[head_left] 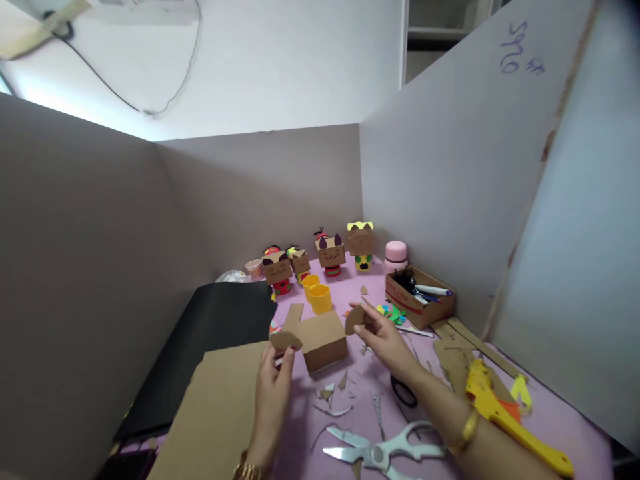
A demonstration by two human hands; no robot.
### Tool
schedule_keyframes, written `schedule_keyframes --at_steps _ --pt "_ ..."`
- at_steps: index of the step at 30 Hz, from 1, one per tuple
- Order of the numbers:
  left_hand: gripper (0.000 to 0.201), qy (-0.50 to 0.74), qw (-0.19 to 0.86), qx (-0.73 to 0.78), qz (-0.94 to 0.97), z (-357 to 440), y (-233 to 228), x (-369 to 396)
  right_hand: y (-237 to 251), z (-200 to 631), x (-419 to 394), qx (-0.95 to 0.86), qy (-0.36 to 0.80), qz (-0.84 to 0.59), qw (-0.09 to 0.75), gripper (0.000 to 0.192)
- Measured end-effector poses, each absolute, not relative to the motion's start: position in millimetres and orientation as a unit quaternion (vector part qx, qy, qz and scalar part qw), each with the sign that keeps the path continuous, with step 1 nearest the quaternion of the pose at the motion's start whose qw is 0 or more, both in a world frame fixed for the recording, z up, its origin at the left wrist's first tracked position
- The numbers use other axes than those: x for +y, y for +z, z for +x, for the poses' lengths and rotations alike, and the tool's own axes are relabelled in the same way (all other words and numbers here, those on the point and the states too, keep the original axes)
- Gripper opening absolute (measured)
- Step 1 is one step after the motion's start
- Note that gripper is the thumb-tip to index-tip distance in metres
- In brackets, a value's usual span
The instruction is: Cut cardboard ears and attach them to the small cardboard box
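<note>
Between thumb and fingers, my left hand (275, 380) grips a small rounded cardboard piece (285, 341), held flat beside the left edge of a cardboard box (324, 340). My right hand (383, 337) pinches a second rounded cardboard cutout (355, 321) upright at the box's right side. The box sits on the pink tabletop between both hands. Whether either cutout touches the box, I cannot tell. Two yellow rings (320, 298) stand just behind it, and a cardboard strip (293, 316) lies at its back left. White-handled scissors (380, 453) lie partly opened in front.
A large cardboard sheet (220, 400) and a black sheet (215, 327) cover the left. Several box-headed figures (330, 253) line the back. At right are a box of pens (420, 297), a pink jar (396, 255) and a yellow glue gun (515, 423). Paper scraps (327, 393) litter the front.
</note>
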State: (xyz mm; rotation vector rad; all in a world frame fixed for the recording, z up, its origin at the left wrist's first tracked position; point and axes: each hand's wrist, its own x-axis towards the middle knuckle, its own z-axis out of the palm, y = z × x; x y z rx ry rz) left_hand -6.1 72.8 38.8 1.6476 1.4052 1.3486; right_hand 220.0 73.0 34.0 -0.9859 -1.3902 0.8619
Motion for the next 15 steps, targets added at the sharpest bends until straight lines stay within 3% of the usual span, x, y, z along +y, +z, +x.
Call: schedule_keyframes --at_steps 3,7,12,15 --pt "0.038 0.455 0.351 0.527 0.626 -26.7 35.0 53.6 27.0 234.3 46.9 -0.579 0.413 -0.441 0.547 0.049" --pt "0.021 0.350 0.425 0.521 0.652 -42.9 23.2 28.3 9.6 240.9 23.3 -0.570 0.464 -0.492 0.467 0.046" --pt "0.003 0.239 0.453 0.522 0.682 -50.7 21.6 4.1 -3.2 244.4 19.3 -0.590 0.455 -0.529 0.406 0.035" --pt "0.013 0.094 0.455 0.532 0.708 -56.1 25.8 -6.8 -7.7 242.8 12.2 -0.612 0.447 -0.549 0.352 0.023"
